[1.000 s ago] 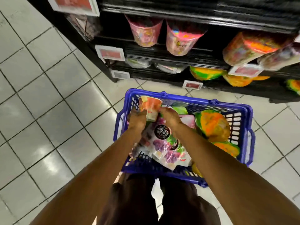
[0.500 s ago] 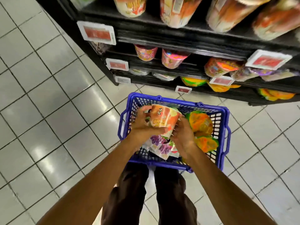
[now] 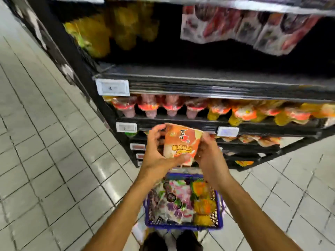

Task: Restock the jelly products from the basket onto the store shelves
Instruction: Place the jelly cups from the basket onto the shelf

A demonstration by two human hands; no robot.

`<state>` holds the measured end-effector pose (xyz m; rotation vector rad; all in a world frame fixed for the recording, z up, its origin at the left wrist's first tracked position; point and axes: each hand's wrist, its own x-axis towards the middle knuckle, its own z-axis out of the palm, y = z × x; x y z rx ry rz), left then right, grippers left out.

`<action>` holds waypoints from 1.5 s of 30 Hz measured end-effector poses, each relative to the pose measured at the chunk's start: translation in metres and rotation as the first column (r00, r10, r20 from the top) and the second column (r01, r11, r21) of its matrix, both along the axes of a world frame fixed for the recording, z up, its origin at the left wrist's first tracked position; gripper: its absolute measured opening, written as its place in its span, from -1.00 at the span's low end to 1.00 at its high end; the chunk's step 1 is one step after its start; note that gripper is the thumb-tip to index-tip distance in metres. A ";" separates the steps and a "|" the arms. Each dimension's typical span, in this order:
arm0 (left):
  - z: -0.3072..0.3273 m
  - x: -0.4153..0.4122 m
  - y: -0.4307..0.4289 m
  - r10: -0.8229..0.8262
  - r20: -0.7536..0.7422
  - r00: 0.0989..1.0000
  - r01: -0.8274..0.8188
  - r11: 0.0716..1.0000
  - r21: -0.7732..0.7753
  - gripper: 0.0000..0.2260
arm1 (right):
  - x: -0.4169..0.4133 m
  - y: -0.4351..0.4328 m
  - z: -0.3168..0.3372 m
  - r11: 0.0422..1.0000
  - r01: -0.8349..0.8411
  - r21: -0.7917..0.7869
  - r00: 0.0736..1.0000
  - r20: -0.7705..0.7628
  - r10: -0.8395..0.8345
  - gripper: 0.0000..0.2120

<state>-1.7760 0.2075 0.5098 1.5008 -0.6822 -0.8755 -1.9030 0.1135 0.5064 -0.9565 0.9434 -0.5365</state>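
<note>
The orange-and-white tapered plastic jelly tub [image 3: 181, 145] hangs in the air above the blue plastic mesh basket [image 3: 183, 226], in front of the black metal store shelves [image 3: 199, 84]. The left hand [image 3: 155, 154] and right hand [image 3: 208, 156] each have their grip clasped on 1 of its 2 opposite sides. It looks light, thin-walled and glossy, so likely dentable and slippery. A gentle hold around the sidewall, below the wide rim, seems safest.

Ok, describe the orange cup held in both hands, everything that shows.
The orange cup is a tapered tub, wide end up, slightly tilted. Its glossy, plastic-looking wall is orange and white with a yellow lettered band and a red mark. The left hand and right hand grip its sides, above the blue basket, before the shelves.
</note>
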 end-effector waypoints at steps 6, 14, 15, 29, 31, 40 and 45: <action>0.147 0.027 0.011 -0.065 0.124 0.990 0.094 0.966 -0.239 -0.48 | 0.011 0.005 0.152 0.970 0.018 -0.241 0.972 0.233 0.039 -0.66; 0.294 0.032 -0.018 -0.087 0.342 0.936 0.233 0.881 -0.412 -0.48 | 0.003 -0.021 0.318 0.814 0.025 -0.580 0.907 0.356 0.225 -0.45; 0.312 0.033 -0.021 -0.083 0.380 0.921 0.255 0.867 -0.428 -0.49 | 0.004 -0.024 0.337 0.781 0.025 -0.624 0.901 0.352 0.252 -0.43; 0.631 0.075 -0.045 0.313 0.711 0.630 0.364 0.690 -0.626 -0.39 | 0.047 -0.057 0.655 0.311 0.303 -0.901 0.841 0.406 0.357 -0.43; 0.670 0.079 -0.050 0.370 0.730 0.575 0.358 0.688 -0.631 -0.46 | 0.061 -0.055 0.695 0.309 0.347 -0.886 0.825 0.445 0.349 -0.46; 0.819 0.118 -0.080 0.535 0.682 0.500 0.288 0.639 -0.713 -0.77 | 0.116 -0.055 0.841 0.107 0.506 -0.856 0.840 0.517 0.164 -0.40; 0.862 0.145 -0.100 0.625 0.590 0.511 0.195 0.584 -0.788 -0.28 | 0.141 -0.070 0.879 -0.060 0.480 -0.875 0.876 0.482 -0.015 -0.24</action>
